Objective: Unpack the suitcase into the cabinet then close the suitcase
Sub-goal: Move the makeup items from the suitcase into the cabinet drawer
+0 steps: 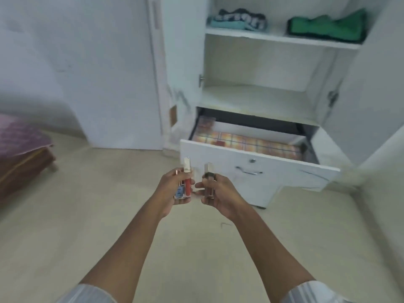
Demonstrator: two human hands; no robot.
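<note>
- Pale floor [65, 237], white walls; white cabinet [273, 62] standing open, its drawer [258, 165] pulled out.
- Left hand [172, 189], just before the drawer front, curled round a red gloss tube [187, 182] and small bottles.
- Right hand [218, 193] beside it, pinching a clear tube [209, 182].
- Above the drawer: folded clothes [238, 19] on the top shelf.

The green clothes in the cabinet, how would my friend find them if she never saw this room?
Look at the white cabinet with its doors open, then go up to the top shelf in view. Two piles of folded clothes sit there; the green clothes are the pile on the right. The other pile is striped navy and white over light teal, while this one is plain bright green.
</note>
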